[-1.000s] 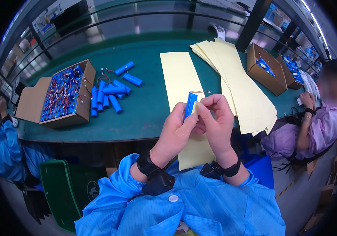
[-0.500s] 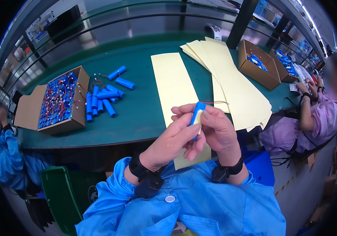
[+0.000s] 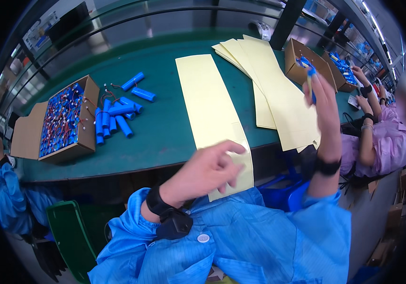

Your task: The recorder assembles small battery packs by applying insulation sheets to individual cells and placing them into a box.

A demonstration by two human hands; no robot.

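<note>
My right hand (image 3: 320,102) is raised at the right, fingers closed on a small blue cylindrical cell (image 3: 310,79). It hovers in front of an open cardboard box (image 3: 292,57) that holds more blue cells. My left hand (image 3: 207,173) hangs lower, fingers loosely apart and holding nothing, just above the near end of a long pale yellow paper strip (image 3: 205,102) lying on the green table (image 3: 165,128). Both wrists wear black bands, and my sleeves are blue.
A cardboard box full of blue cells (image 3: 61,120) sits at the left, with several loose cells (image 3: 115,116) beside it. A fanned stack of yellow strips (image 3: 267,83) lies at the right. A person in pink (image 3: 383,137) works at the far right, beside a second box (image 3: 342,71).
My hands have separated. The right hand has carried the blue cell up and to the right toward the box, and the left hand has let go and dropped lower.
</note>
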